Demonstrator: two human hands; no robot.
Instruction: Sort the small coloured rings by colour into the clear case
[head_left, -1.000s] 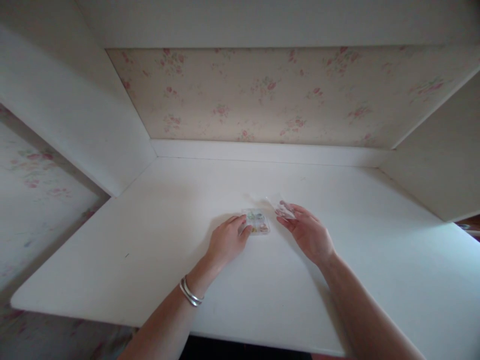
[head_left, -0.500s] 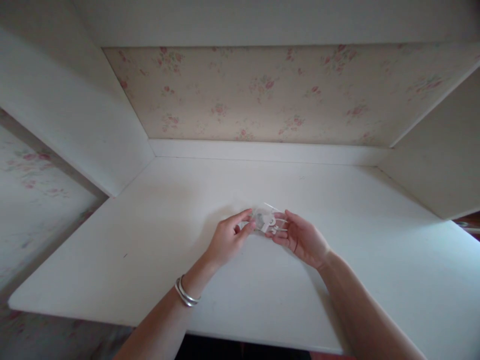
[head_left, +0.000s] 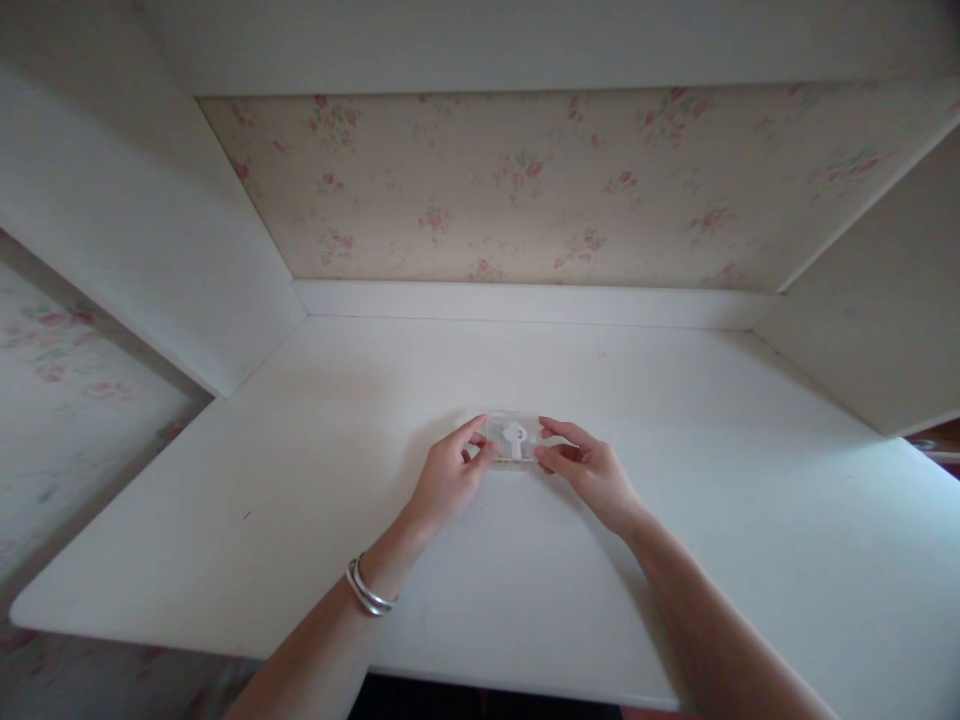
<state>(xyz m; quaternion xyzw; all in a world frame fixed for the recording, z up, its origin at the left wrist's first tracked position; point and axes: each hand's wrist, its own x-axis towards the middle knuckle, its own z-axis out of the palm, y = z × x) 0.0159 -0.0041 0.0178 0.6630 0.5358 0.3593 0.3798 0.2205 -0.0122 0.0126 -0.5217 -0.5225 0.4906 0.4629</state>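
Note:
A small clear plastic box [head_left: 513, 438] with a white label on its lid and small coloured bits inside rests on the white desk [head_left: 675, 520]. My left hand [head_left: 448, 481] pinches the box's left end with thumb and fingers; a silver bangle sits on that wrist. My right hand [head_left: 587, 471] grips the box's right end, fingertips on the lid. The lid lies flat on the box.
The white desk sits in an alcove with white side panels [head_left: 135, 230] left and right and floral wallpaper [head_left: 525, 190] behind. A white ledge [head_left: 525, 303] runs along the back. The desk's front edge is near my forearms.
One second ago the box lay uncovered under my left hand while my right hand held the clear lid beside it. The lid came over onto the box, and both hands now clasp its ends.

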